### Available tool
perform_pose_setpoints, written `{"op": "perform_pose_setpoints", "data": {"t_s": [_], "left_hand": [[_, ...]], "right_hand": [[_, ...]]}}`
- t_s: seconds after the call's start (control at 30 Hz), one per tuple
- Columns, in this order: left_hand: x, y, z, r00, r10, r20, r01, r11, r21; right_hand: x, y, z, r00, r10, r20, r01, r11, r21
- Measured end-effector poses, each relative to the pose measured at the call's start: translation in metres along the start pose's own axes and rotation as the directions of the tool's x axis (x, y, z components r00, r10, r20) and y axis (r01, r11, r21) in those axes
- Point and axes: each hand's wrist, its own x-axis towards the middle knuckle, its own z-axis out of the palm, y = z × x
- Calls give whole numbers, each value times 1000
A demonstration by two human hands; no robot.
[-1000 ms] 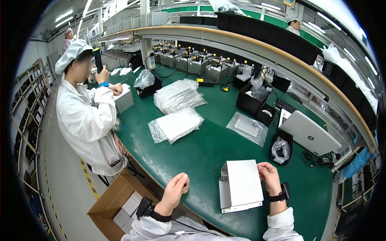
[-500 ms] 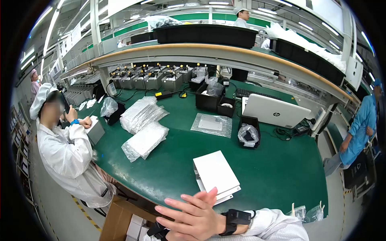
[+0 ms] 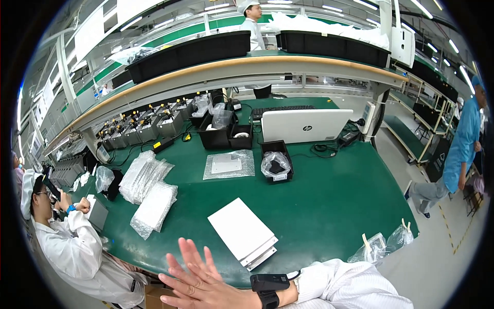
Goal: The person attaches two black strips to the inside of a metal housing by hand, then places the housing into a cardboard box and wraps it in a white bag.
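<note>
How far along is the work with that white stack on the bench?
Done: the white flat stack lies set down on the green bench. In hand: nothing; the right hand hovers open beside it. Left: bubble-wrap bags wait unused. Left hand unseen.

An electronics assembly floor, shown by long green workbenches point(image 3: 329, 195), white-coated workers point(image 3: 77, 252), bubble-wrap bags point(image 3: 154, 206), and parts bins point(image 3: 170, 123).

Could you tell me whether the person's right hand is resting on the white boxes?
No, the right hand is spread open in the air below the white boxes, apart from them.
</note>
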Motion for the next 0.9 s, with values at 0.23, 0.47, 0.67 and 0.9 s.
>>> {"op": "perform_pose_setpoints", "data": {"t_s": [0.23,0.47,0.67,0.9], "left_hand": [[0,10,-5,916,349,196,-387,897,213],[11,21,-30,717,570,402,-695,633,342],[17,38,-44,462,645,608,-886,299,355],[23,39,-59,204,548,811,-970,-1,244]], "right_hand": [[22,-20,-31,983,-59,-175,48,997,-65],[8,-26,-3,973,-168,-161,206,942,264],[8,-16,-26,974,-86,-211,115,985,130],[-11,-19,-13,993,41,-113,22,861,508]]}}
